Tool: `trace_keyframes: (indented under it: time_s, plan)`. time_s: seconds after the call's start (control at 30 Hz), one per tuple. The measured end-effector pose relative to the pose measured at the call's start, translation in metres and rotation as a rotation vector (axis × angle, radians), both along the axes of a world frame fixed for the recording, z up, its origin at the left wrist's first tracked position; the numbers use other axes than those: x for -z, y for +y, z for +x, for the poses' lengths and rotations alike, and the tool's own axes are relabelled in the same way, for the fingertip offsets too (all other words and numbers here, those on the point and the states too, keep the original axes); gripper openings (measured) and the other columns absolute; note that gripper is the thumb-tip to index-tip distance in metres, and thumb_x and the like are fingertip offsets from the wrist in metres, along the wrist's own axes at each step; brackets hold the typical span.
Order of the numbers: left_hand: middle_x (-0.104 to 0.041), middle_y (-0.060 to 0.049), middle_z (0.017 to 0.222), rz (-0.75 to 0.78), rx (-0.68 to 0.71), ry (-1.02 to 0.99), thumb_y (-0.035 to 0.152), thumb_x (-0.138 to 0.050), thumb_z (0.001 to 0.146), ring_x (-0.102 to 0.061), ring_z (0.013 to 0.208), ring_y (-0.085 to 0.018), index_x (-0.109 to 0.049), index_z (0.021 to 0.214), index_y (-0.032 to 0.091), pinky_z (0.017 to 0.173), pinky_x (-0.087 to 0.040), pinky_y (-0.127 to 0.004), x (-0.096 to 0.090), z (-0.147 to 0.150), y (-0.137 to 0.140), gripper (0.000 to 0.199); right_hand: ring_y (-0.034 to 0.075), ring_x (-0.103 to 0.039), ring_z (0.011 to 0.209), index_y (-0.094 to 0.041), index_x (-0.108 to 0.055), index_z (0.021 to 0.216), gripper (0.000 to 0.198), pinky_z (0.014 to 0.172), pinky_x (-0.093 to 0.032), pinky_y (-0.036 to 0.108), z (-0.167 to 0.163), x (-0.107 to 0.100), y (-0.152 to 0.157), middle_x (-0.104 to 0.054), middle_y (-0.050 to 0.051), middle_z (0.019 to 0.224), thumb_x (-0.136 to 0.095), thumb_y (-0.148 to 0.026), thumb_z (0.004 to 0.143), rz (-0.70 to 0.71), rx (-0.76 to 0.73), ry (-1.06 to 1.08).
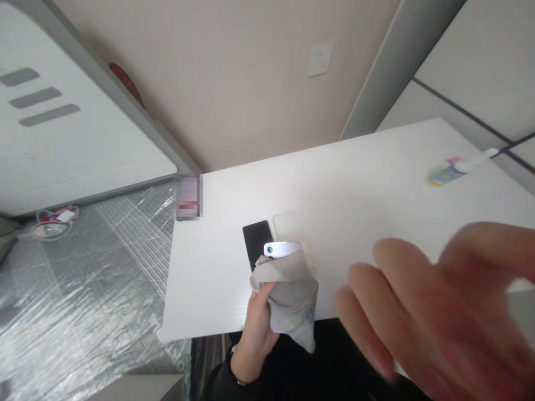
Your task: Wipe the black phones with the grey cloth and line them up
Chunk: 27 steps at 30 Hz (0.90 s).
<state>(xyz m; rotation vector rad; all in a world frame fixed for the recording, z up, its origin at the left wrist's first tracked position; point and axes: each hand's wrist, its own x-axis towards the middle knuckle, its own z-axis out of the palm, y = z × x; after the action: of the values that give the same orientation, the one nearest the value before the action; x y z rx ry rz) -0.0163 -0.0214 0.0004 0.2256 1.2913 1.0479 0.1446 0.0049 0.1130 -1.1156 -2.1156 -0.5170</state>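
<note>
left hand low at centre, dark-sleeved wrist bent, fingers curled shut in grip, thumb up. right hand raised close to camera, blurred, fingers spread open, holding nothing.

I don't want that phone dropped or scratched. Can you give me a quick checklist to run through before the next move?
1. Left hand grips phone: ok.
2. Cloth wrapped around phone: ok.
3. Right hand free: ok, open and blurred.
4. Phone above table: ok.
5. Clear case and black slab lying flat nearby: ok.
6. Phone surface clean: cannot tell.
</note>
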Motion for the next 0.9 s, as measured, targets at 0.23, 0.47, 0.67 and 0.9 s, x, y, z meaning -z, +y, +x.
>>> trace_keyframes:
  time_s: [0.23,0.47,0.67,0.9]
  plan:
    - [-0.084,-0.007,0.102,0.011,-0.097,-0.478,0.04,-0.08,0.075,-0.072,0.12,-0.033,-0.081,0.094,0.019,0.115,-0.048,-0.046,-0.006,-0.002,0.01,0.029,0.02,-0.076,0.1,-0.021,-0.067,0.114,0.024,0.089,-0.065,0.032,-0.009,0.078,0.021,-0.078,0.009,0.107,-0.051,-0.009,0.1,-0.507,-0.347,0.428]
    - [-0.073,-0.003,0.139,0.09,-0.031,-0.616,0.061,-0.072,0.087,-0.053,0.146,-0.027,-0.077,0.122,0.024,0.124,-0.039,-0.038,-0.006,0.005,0.006,0.052,0.038,-0.043,0.151,-0.01,-0.033,0.162,0.061,0.116,-0.047,0.063,-0.028,0.114,0.002,-0.047,0.022,0.161,-0.047,-0.028,0.106,-0.542,-0.073,0.146]
    - [-0.075,0.0,0.135,0.13,0.027,-0.6,0.069,-0.078,0.077,-0.036,0.157,-0.024,-0.081,0.113,0.029,0.129,-0.03,-0.034,-0.016,0.011,0.007,0.054,0.039,-0.016,0.161,-0.013,0.003,0.168,0.076,0.118,-0.043,0.066,-0.039,0.122,0.001,-0.004,0.015,0.175,-0.04,-0.021,0.105,-0.488,-0.037,0.16]
    - [-0.073,-0.009,0.139,0.091,-0.028,-0.573,0.069,-0.08,0.075,-0.043,0.153,-0.031,-0.081,0.115,0.02,0.132,-0.025,-0.04,-0.009,0.006,0.011,0.063,0.033,-0.042,0.152,-0.006,-0.002,0.167,0.08,0.109,-0.057,0.055,-0.045,0.126,-0.017,-0.037,0.017,0.167,-0.037,-0.011,0.095,-0.546,-0.237,0.045]
